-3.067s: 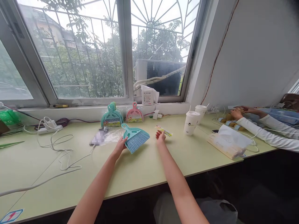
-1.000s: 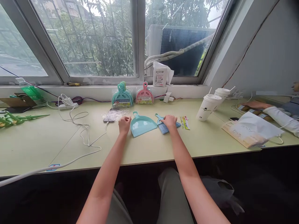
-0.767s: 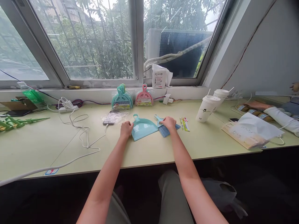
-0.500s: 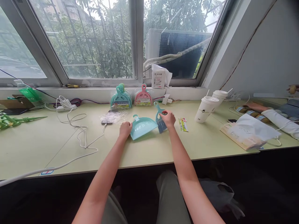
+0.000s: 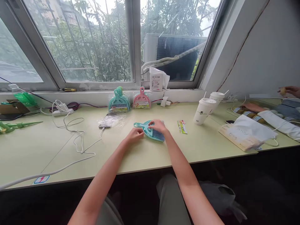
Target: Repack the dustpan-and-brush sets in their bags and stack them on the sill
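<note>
A light blue-green dustpan (image 5: 147, 122) lies on the table with its handle pointing left. The matching hand brush (image 5: 157, 135) rests in it, dark bristles towards the right. From above, my right hand (image 5: 158, 125) has its fingers closed on the brush near its middle. My left hand (image 5: 134, 136) is at the dustpan's near left edge, fingers bent and slightly apart; whether it touches the edge I cannot tell. To the right lies a yellow-green printed label card (image 5: 182, 127).
Packaged green brush sets (image 5: 119, 101) and a pink one (image 5: 142, 99) stand by the wall. A phone (image 5: 104, 126) lies under clear plastic, with a white cable (image 5: 81, 132) at left. Paper cups (image 5: 203, 112) and a tissue pack (image 5: 243, 134) are at right. Another person's sleeve (image 5: 278, 122) shows beyond.
The brush has moved left into the dustpan, turning so its handle points left. The dustpan has turned too. My left hand has shifted to its near side and loosened its grip.
</note>
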`<state>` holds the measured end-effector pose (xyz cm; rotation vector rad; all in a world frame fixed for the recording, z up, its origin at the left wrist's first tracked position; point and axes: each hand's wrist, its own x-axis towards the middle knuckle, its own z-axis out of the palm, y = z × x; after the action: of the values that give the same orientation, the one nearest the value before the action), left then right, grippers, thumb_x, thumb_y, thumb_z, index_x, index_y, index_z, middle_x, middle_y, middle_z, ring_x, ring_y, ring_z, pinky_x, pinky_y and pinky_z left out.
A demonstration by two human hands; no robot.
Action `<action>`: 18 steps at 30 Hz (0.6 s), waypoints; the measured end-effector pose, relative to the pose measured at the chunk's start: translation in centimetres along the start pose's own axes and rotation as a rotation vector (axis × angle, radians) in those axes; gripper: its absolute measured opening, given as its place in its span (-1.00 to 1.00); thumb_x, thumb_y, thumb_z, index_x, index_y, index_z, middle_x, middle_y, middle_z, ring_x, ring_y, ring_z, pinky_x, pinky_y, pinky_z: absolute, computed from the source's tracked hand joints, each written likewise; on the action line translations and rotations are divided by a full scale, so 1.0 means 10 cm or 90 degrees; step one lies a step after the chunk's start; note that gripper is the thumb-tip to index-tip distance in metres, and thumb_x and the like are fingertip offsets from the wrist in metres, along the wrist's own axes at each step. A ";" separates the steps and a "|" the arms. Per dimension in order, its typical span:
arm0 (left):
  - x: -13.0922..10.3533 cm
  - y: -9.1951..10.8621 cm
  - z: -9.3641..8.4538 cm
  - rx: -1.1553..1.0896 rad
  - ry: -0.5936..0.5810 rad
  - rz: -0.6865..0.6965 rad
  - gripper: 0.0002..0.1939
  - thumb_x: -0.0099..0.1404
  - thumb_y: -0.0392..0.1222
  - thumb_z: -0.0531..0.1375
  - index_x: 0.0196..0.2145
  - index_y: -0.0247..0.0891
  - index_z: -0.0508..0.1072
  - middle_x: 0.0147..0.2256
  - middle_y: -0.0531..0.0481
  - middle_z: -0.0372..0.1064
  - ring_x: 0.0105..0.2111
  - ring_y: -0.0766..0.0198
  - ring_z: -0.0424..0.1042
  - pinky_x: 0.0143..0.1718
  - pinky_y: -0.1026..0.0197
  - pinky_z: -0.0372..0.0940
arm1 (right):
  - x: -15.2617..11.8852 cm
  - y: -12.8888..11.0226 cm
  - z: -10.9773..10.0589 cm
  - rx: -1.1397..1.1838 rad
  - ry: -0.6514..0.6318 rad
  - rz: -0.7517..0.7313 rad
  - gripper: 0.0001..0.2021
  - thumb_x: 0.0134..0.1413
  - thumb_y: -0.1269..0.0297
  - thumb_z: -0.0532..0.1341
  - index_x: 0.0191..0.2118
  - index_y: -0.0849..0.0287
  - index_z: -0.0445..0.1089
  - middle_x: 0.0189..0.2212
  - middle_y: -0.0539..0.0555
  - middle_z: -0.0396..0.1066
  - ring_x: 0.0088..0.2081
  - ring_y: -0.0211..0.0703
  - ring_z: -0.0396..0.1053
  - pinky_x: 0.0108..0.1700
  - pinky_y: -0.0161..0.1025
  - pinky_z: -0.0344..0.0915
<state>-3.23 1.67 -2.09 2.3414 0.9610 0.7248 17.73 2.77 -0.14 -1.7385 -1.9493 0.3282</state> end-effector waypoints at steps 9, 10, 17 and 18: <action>-0.04 -0.28 -0.14 0.356 0.153 0.039 -0.64 0.18 -0.31 0.17 -0.05 -0.13 0.38 -0.04 -0.08 0.38 0.00 0.09 0.32 0.02 0.04 0.22 | -0.01 -0.09 0.15 0.028 -0.036 -0.057 -0.83 -0.01 0.11 0.31 -0.28 0.02 0.53 -0.17 -0.02 0.46 -0.09 -0.16 0.35 -0.09 -0.30 0.20; -0.04 -0.29 -0.15 0.377 0.137 0.038 -0.67 0.20 -0.33 0.15 -0.06 -0.14 0.38 -0.08 -0.08 0.39 -0.05 0.11 0.35 -0.03 0.07 0.24 | 0.00 -0.08 0.17 0.040 -0.039 -0.066 -0.82 -0.02 0.11 0.31 -0.29 0.02 0.53 -0.19 -0.02 0.46 -0.12 -0.18 0.36 -0.12 -0.31 0.21; -0.05 -0.15 -0.14 0.492 0.093 0.130 -0.64 0.22 -0.46 0.06 -0.06 -0.20 0.37 0.01 -0.15 0.33 0.05 0.12 0.28 0.06 0.04 0.20 | 0.03 -0.08 0.31 0.094 -0.029 -0.101 -0.82 -0.01 0.12 0.31 -0.31 0.08 0.52 -0.24 -0.01 0.45 -0.21 -0.22 0.36 -0.18 -0.34 0.20; -0.06 -0.12 -0.14 0.495 0.064 0.132 -0.64 0.22 -0.46 0.05 -0.07 -0.20 0.37 -0.02 -0.15 0.34 0.02 0.13 0.30 0.03 0.06 0.22 | 0.02 -0.10 0.33 0.094 -0.025 -0.100 -0.82 0.00 0.13 0.31 -0.31 0.09 0.52 -0.23 0.00 0.45 -0.22 -0.22 0.36 -0.18 -0.34 0.20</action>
<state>-5.01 2.32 -1.98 3.1366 1.2124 0.6167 15.22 3.35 -2.38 -1.4869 -2.0209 0.4409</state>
